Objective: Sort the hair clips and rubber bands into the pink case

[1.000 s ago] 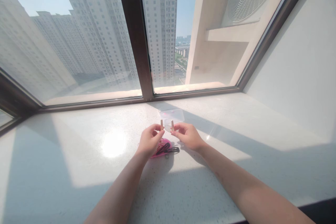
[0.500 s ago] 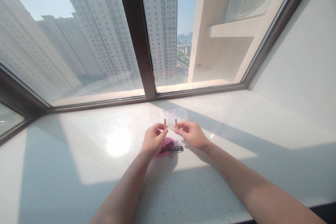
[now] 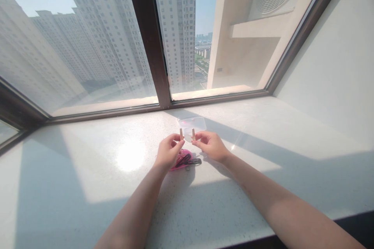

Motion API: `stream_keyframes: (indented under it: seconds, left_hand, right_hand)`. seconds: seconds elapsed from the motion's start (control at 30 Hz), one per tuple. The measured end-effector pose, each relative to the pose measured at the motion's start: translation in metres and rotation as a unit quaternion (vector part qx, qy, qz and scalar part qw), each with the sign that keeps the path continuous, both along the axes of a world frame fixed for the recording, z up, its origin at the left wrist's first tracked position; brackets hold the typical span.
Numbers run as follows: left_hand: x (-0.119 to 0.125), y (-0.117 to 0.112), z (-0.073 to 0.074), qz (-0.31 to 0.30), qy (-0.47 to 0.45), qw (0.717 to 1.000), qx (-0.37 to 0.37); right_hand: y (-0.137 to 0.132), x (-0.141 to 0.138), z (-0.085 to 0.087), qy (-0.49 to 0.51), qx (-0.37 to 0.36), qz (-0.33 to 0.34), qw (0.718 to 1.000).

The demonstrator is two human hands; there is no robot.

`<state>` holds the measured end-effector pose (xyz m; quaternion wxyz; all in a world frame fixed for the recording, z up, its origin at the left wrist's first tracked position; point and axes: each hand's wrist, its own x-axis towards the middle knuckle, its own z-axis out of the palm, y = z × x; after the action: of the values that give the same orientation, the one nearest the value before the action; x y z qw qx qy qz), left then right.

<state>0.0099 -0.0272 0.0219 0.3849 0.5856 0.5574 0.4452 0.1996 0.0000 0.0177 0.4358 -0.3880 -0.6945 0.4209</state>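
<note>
Upright between the thumb and fingers of my left hand (image 3: pixel 168 152) is a small gold hair clip (image 3: pixel 181 134). My right hand (image 3: pixel 212 146) pinches a similar gold clip (image 3: pixel 193 134) a short gap to the right, the two standing side by side without touching. Partly under my left hand lies a pink dish (image 3: pixel 174 168) heaped with pink and dark pieces. One dark hair clip (image 3: pixel 183 160) rests on it, and another black clip (image 3: pixel 195 161) sticks out past its right edge. A small ring (image 3: pixel 187 168) lies close by.
Behind my hands sits a clear plastic box (image 3: pixel 194 122) on the speckled white sill (image 3: pixel 233 210). A brown window frame (image 3: pixel 117 114) borders the sill at the back, and a white wall (image 3: pixel 336 74) rises on the right. Strong sun glare (image 3: pixel 130 155) falls left of the dish.
The whole view has shifted slightly, so everything sits a little higher and further left. Both hands keep hold of their gold clips, with about the same gap between them.
</note>
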Motion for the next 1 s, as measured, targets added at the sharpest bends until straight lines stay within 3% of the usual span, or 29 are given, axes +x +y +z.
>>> stream_keyframes:
  seconds: [1.0]
  left_hand:
    - [0.0011,-0.0006,0.0001,-0.002,0.032,0.999,0.014]
  right_hand:
    - [0.0011,0.0009,-0.0025,-0.023,0.02,-0.01,0.999]
